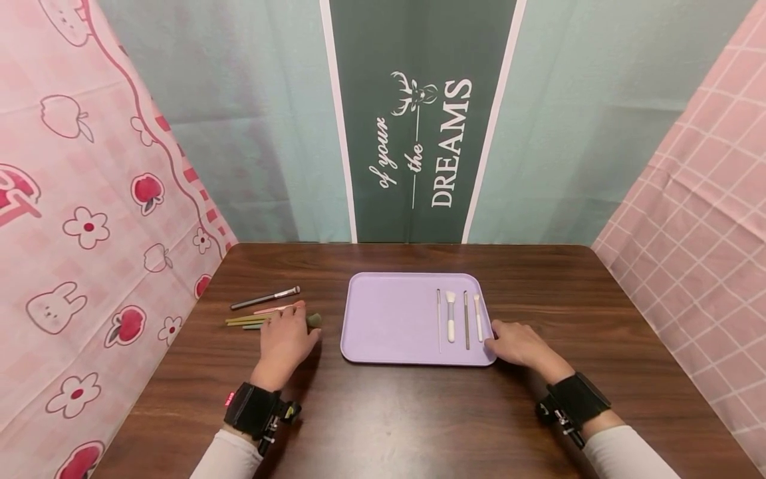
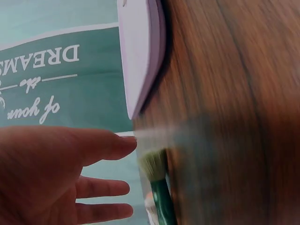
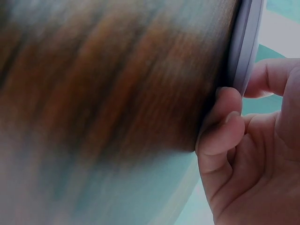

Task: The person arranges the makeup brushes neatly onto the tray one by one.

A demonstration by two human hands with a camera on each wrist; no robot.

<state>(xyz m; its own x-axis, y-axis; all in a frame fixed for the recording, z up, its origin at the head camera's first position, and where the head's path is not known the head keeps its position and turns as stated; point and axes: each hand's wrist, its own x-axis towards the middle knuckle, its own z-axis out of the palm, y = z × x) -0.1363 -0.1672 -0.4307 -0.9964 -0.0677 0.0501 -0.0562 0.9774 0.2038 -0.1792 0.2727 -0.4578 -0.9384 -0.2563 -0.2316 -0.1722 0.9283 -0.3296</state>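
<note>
A lilac tray (image 1: 389, 319) lies on the table, with several slim makeup brushes (image 1: 451, 322) side by side near its right end. At that end, my right hand (image 1: 522, 344) pinches the tray's rim (image 3: 243, 51) between thumb and curled fingers. My left hand (image 1: 286, 339) is over a loose group of brushes (image 1: 245, 320) left of the tray, partly hiding them. In the left wrist view its thumb and fingers are extended and apart, close to a green-handled brush (image 2: 161, 199) with pale green bristles. Whether the left fingertips touch any brush is unclear.
A dark-handled brush (image 1: 263, 299) lies behind the left group. The brown wooden table (image 1: 383, 412) ends at a green curtain (image 1: 281, 166) with white lettering. Pink patterned cloths hang on the left (image 1: 120, 266) and right (image 1: 706, 199).
</note>
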